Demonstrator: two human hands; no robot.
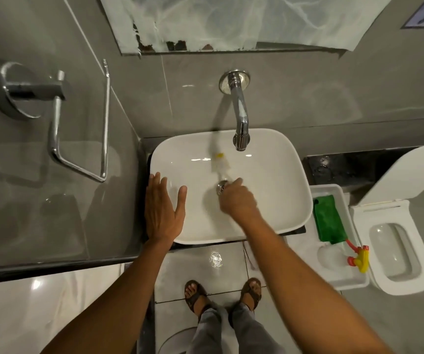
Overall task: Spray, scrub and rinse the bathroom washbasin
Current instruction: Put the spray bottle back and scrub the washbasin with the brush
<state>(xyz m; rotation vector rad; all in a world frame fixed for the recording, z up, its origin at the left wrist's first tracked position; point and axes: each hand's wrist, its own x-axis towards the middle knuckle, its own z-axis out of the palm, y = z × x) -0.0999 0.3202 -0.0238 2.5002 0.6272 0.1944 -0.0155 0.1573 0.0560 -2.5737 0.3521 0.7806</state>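
Observation:
The white washbasin (277,175) sits below a chrome wall tap (240,118). My left hand (163,210) lies flat and open on the basin's left rim. My right hand (235,200) is inside the bowl, right by the chrome drain (221,185). Its fingers are closed around a white brush-like tool with a yellow band (220,159), which is motion-blurred and points toward the back of the bowl. I see no water stream from the tap. A clear spray bottle with a red and yellow trigger (359,258) lies in a white tray (333,282) to the right.
A green cloth (328,223) lies in the same tray. A toilet (397,251) with its lid up stands at the far right. A chrome towel ring (78,139) hangs on the left wall. A mirror (231,21) hangs above the tap. My sandalled feet stand on wet floor tiles (216,259).

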